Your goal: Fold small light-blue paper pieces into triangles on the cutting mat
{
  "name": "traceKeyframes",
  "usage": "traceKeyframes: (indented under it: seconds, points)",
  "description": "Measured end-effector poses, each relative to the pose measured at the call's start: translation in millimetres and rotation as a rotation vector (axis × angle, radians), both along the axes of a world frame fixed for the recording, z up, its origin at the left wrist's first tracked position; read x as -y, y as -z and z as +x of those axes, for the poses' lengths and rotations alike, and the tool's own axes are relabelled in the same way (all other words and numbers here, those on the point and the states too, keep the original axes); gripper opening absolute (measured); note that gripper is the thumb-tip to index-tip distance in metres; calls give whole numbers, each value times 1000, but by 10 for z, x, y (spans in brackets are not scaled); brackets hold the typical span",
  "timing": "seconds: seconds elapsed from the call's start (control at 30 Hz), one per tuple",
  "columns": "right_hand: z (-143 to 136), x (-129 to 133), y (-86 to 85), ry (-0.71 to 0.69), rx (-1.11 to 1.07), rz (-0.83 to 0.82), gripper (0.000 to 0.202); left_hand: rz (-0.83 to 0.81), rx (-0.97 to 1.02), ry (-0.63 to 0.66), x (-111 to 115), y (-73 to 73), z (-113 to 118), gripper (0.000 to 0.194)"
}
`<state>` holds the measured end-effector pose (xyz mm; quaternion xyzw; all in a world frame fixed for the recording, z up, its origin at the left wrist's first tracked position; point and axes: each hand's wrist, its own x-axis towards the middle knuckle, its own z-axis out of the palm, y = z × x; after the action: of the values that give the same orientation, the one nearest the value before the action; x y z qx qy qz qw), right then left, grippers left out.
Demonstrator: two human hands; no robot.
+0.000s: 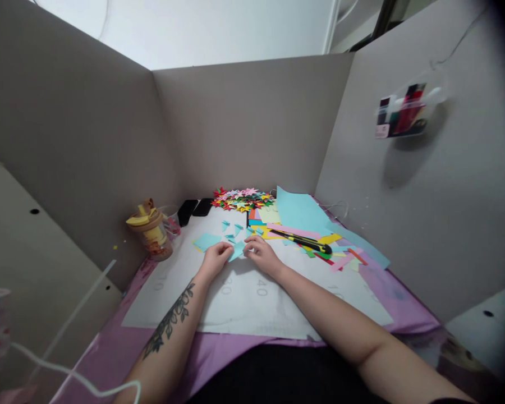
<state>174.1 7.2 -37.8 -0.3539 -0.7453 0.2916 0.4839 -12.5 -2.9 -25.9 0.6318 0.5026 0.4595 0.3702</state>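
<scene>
Between my two hands, a small light-blue paper square (236, 252) is held up over the white sheet (235, 306). My left hand (217, 259) pinches its left edge between thumb and fingers. On the other side, my right hand (261, 255) has its fingers curled at the paper's right edge, thumb and forefinger close to it. Just beyond lie several small folded blue paper pieces (238, 229). A flat stack of blue paper squares (207, 242) rests left of my left hand.
Folded paper stars (242, 198) are heaped at the back. A yellow-black utility knife (307, 242) lies on coloured paper strips (340, 261) at right, near a large blue sheet (298, 207). A brown-yellow cup (151, 233) and black phones (188, 212) stand left. Grey partitions (252, 123) enclose the table.
</scene>
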Motion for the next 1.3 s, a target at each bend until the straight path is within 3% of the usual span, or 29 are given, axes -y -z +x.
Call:
traceKeyframes:
  seconds: [0.17, 0.27, 0.6, 0.77, 1.13, 1.3]
  points:
    - [13, -41, -6, -89, -277, -324, 14, 1, -24, 50, 19, -36, 17, 27]
    - [19, -36, -16, -113, -355, -411, 19, -15, -27, 76, 30, -48, 23, 29]
    - [-27, -10, 22, 28, -178, -245, 12, -55, 4, 208, 96, -69, 98, 47]
    - [-55, 13, 38, 68, -103, -177, 9, 2, -81, 174, 89, -37, 108, 36]
    - [-71, 10, -4, 4, -386, -312, 16, 78, -166, 144, 75, -43, 95, 25]
    - [-78, 4, 8, 35, -401, -323, 17, 76, -184, 132, 74, -37, 100, 23]
